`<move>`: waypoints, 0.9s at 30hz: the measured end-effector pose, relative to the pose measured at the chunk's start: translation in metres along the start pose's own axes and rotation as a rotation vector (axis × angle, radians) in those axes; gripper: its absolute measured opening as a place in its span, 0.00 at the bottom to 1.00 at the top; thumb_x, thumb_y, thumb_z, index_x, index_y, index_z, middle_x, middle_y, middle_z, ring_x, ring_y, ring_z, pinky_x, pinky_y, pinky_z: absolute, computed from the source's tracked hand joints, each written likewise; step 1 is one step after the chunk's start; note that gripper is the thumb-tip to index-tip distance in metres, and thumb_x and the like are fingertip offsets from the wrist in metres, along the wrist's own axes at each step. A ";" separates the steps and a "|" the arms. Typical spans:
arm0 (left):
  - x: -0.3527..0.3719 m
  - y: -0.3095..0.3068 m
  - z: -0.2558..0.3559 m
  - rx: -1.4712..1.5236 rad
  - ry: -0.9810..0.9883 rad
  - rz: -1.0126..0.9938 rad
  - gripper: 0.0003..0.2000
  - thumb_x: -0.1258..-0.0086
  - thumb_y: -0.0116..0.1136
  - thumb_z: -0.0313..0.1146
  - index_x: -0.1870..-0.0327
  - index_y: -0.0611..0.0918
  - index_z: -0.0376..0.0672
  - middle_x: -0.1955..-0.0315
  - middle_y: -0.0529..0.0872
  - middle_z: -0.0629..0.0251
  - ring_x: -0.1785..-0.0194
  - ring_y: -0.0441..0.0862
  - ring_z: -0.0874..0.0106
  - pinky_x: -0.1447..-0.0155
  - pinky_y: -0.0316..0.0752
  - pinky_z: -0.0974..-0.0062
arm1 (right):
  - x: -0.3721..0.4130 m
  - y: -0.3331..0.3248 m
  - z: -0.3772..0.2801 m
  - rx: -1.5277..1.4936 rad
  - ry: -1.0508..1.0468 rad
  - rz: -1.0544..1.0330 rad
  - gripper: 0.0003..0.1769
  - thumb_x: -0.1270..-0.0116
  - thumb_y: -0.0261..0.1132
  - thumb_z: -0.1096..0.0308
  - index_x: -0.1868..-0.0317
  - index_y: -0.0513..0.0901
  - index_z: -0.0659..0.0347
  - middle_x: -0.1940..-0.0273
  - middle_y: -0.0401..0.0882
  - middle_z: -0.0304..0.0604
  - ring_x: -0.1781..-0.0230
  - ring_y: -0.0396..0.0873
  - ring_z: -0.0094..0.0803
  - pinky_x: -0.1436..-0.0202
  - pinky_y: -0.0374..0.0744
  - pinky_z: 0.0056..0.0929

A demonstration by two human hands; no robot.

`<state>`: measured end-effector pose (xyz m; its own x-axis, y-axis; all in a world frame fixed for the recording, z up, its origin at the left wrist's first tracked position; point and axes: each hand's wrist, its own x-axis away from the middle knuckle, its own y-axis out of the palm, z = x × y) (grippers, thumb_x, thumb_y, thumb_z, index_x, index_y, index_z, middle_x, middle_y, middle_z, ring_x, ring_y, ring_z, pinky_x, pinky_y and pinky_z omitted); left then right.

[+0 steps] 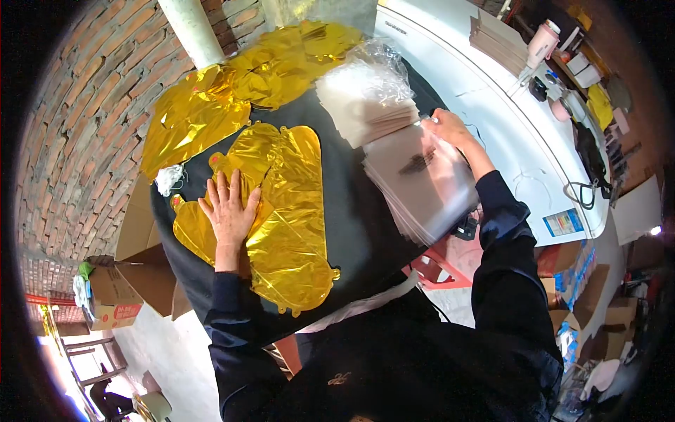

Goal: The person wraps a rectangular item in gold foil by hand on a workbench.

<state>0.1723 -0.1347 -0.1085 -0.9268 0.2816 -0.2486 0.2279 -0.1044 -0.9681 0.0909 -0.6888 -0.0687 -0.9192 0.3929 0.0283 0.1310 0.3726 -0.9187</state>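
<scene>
My left hand (231,213) lies flat with fingers spread on an uninflated gold foil balloon (292,211), which has rounded ends and small tabs. Under the palm, the foil is creased. At the right of the black-covered table, my right hand (451,131) pinches the upper corner of a clear plastic bag (422,179) on a fanned stack of such bags. The lower part of the stack is blurred and shiny. Just behind it sits another stack of flat bags (373,116) with crumpled clear plastic on top.
More gold foil balloons (281,67) cover the table's far edge, near a white pipe (190,28) and brick wall. A small white bundle of string (169,180) lies at the left. A white appliance (506,119) stands at the right; cardboard boxes (116,295) stand lower left.
</scene>
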 end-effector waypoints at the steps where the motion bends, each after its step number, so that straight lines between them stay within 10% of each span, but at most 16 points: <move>1: 0.000 0.001 0.000 0.004 0.000 0.004 0.37 0.24 0.47 0.68 0.18 0.67 0.60 0.18 0.61 0.56 0.14 0.50 0.50 0.19 0.40 0.32 | 0.001 -0.001 0.000 -0.036 0.004 0.017 0.30 0.33 0.69 0.40 0.54 0.83 0.64 0.58 0.85 0.54 0.56 0.82 0.44 0.51 0.79 0.43; 20: 0.003 0.002 0.000 0.010 0.033 0.106 0.36 0.25 0.50 0.66 0.21 0.71 0.57 0.20 0.66 0.55 0.16 0.54 0.49 0.20 0.43 0.30 | -0.013 0.013 0.053 -0.282 0.051 0.001 0.22 0.31 0.74 0.51 0.66 0.80 0.62 0.71 0.82 0.36 0.70 0.76 0.24 0.67 0.74 0.32; 27: 0.001 0.004 -0.001 0.005 0.022 0.064 0.37 0.24 0.49 0.67 0.20 0.69 0.58 0.19 0.63 0.56 0.15 0.52 0.50 0.20 0.43 0.30 | 0.031 -0.002 -0.023 0.355 -0.054 0.376 0.14 0.31 0.71 0.53 0.58 0.85 0.55 0.60 0.85 0.42 0.55 0.83 0.42 0.53 0.81 0.44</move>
<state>0.1725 -0.1344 -0.1126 -0.9038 0.2948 -0.3104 0.2848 -0.1271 -0.9501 0.0706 -0.6579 -0.0565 -0.8520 0.3971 -0.3411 0.3305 -0.0974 -0.9388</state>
